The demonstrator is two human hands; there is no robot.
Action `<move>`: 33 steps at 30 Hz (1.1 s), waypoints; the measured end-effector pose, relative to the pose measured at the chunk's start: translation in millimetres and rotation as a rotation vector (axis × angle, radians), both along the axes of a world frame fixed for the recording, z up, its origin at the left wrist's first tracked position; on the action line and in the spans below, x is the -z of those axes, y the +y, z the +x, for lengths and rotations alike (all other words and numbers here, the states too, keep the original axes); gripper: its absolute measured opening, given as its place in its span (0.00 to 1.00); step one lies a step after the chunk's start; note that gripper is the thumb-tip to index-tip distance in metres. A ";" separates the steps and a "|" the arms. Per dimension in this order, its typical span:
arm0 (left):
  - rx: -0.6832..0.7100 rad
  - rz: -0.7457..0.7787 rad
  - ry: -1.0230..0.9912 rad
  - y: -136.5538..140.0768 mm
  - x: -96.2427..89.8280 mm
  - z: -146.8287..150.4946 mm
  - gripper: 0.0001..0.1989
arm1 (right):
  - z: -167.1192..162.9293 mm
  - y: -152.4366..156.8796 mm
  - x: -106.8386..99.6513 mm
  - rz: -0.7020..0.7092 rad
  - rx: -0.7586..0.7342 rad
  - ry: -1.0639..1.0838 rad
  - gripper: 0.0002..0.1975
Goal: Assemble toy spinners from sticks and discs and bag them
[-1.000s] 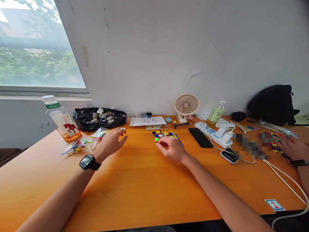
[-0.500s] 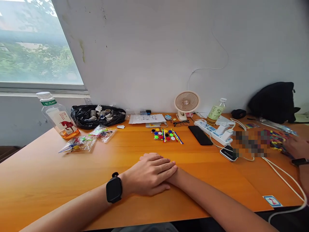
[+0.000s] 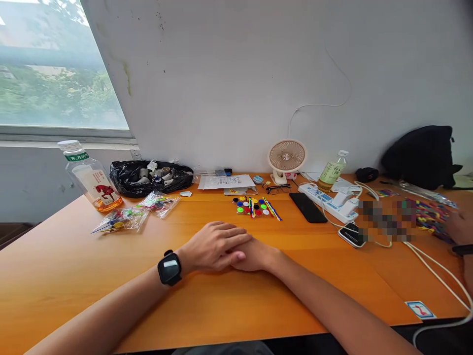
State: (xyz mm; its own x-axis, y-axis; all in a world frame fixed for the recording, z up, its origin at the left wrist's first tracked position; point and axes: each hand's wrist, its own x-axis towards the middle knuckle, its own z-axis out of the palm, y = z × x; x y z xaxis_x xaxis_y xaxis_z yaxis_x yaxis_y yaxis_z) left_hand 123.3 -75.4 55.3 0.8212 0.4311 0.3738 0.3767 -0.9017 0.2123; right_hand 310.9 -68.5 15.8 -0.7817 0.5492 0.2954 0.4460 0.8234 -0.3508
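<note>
My left hand, with a black smartwatch on its wrist, lies palm down over my right hand. Its fingers are stretched out, and no object is held in it. Beneath it, my right hand rests on the wooden table; only its back and wrist show, since its fingers are covered. Beyond both hands lie small coloured discs and several thin coloured sticks, touched by neither hand.
At left stand a tall bottle, clear packets and a black plastic bag. A small fan, black phone, power strip and tea bottle are beyond. A co-worker's hand is at right among coloured pieces.
Both hands have shifted left and slightly away from me. More of the back of my right hand shows. The co-worker's hand has moved a little to the right.
</note>
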 end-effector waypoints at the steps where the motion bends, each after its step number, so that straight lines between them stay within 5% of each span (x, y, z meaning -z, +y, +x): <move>1: -0.074 -0.013 0.000 6.2 2.1 -7.2 0.25 | 1.3 6.2 -8.2 -0.007 -0.035 -0.036 0.12; 6: -0.382 -0.076 -0.035 32.6 21.6 -30.9 0.26 | 25.1 33.4 -25.6 0.119 0.228 0.101 0.07; 12: -0.489 -0.163 -0.009 44.8 39.3 -32.6 0.34 | 36.2 56.8 -5.0 0.304 0.553 -0.098 0.27; 19: -0.519 -0.171 0.007 41.2 38.3 -32.3 0.36 | 19.9 41.7 -5.5 0.255 0.498 -0.195 0.29; 26: -0.377 -0.159 -0.013 43.3 44.0 -35.0 0.37 | 4.1 10.4 -15.5 0.100 0.209 -0.042 0.30; 33: -0.389 -0.160 -0.004 46.0 47.5 -34.8 0.33 | 12.9 26.4 -10.6 0.144 0.553 -0.144 0.38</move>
